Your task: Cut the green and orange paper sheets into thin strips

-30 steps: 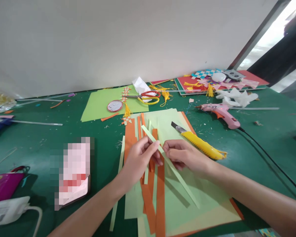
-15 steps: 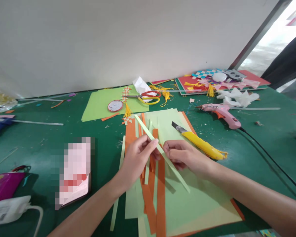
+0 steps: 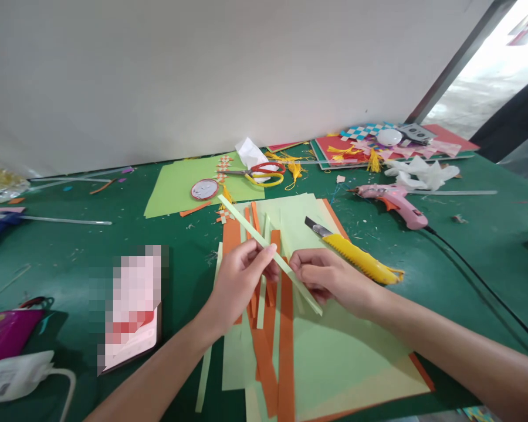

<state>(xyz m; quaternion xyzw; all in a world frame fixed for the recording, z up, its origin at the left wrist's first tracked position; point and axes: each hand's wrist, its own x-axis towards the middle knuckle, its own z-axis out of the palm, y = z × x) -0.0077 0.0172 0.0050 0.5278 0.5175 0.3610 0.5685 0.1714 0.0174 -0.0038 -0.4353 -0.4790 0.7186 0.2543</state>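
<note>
On my feed the narrow pale-green paper strip [image 3: 282, 265] is up between the two hands, running diag: far end out beyond the L hand [image 3: 242, 272], up-left, near end down past the R hand's [image 3: 323, 274] fingers toward the wearer. L hand has it pinched, thumb on top, approx mid-length. R hand is curled in from the other side, fingertips right at the strip's edge; can't tell from here if it grips or only touches. So L is the nearer hand to the far end, R to the near end.

Under the hands I've got a stack of pale-green paper sheets [image 3: 356, 351] w/ orange edges peeking out, plus loose flat orange paper strips [image 3: 286, 346], mostly below and L of the R hand. Just beyond the R hand, a yellow-handled utility knife w/ blade out [image 3: 358, 258], lying on the stack's R side.

All on a dark-green tabletop [image 3: 185, 264], littered w/ scraps. Ahead of the hands: metal scissors w/ red and yellow handles [image 3: 266, 174]. Far R: pink glue gun w/ black cord [image 3: 391, 202]. L of the L hand: pinkish phone, pixelated [image 3: 132, 305]. Plain off-white wall [image 3: 202, 76] behind; bright opening, far R.
</note>
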